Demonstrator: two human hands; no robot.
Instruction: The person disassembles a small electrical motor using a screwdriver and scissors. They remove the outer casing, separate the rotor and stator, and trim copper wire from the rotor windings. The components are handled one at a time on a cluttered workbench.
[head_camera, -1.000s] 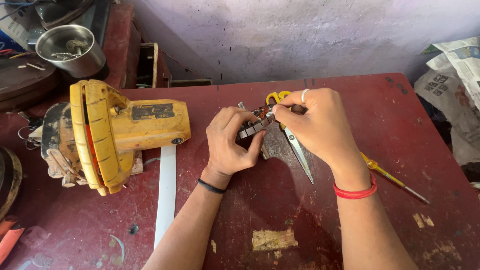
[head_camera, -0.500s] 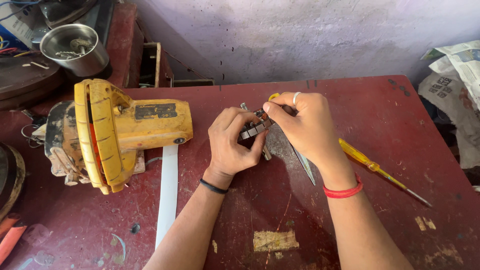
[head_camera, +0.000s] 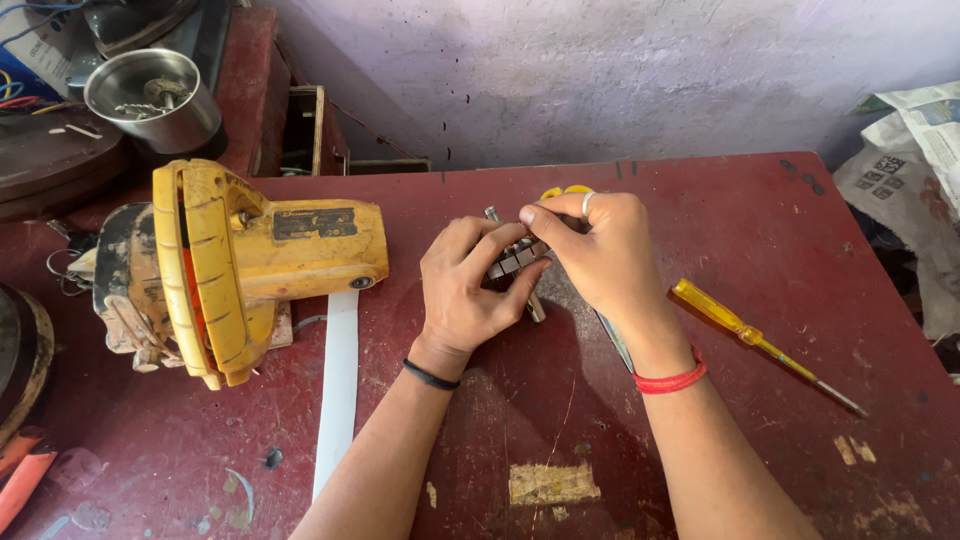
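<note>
Two hands pinch a small metal part over a dark red table.

The left hand (head_camera: 470, 285) and right hand (head_camera: 590, 250) meet at the table's middle, fingers closed together on a small segmented metal part (head_camera: 512, 258) held just above the table (head_camera: 760, 220). A thin metal rod (head_camera: 534, 305) pokes out beneath the left palm. At nine o'clock from the hands lies a yellow power tool (head_camera: 250, 265) with a dark rectangular label (head_camera: 315, 222) on its top face, and a white strip (head_camera: 337, 385) runs under it toward six o'clock. At three o'clock rests a yellow-handled screwdriver (head_camera: 745, 335). A steel cup (head_camera: 150, 100) stands at ten o'clock, and folded newspaper (head_camera: 915, 140) lies at the table's two o'clock edge.
</note>
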